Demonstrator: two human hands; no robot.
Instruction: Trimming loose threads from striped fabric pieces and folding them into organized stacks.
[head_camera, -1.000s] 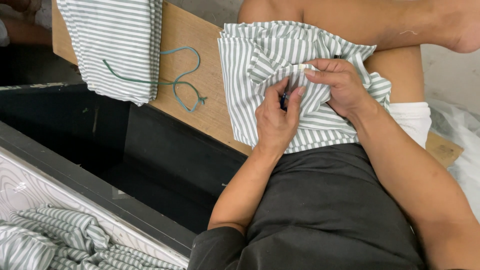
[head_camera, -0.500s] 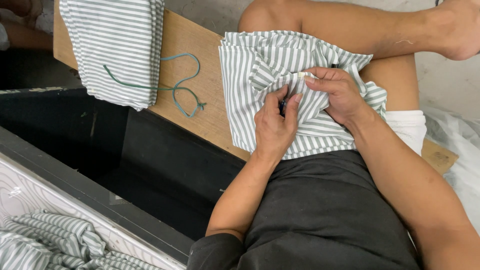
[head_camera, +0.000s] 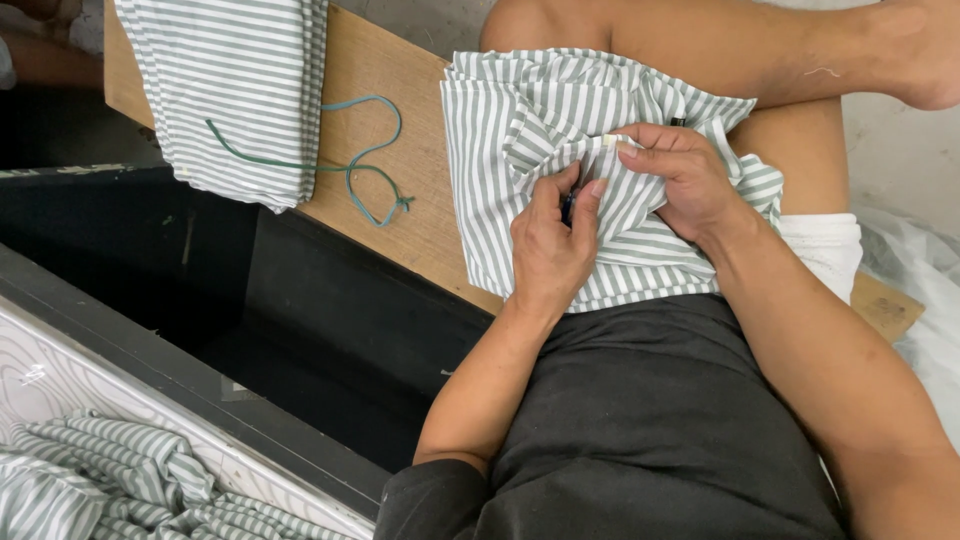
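Presently: wooden board (head_camera: 400, 130) across my lap.
My left hand (head_camera: 550, 245) and right hand (head_camera: 680, 180) pinch striped cloth (head_camera: 520, 110) beside it.

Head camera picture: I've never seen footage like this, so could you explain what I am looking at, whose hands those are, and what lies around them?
The camera sits on a seated person's head and looks down at their lap. No machine here: both are bare hands. The left hand and right hand pinch a green-and-white striped cloth lying across the lap; the left hand also grips a small dark tool, too hidden to name. Beside it, a brown wooden board carries a second folded striped cloth and a loose green cord. More striped fabric lies crumpled at the lower left.
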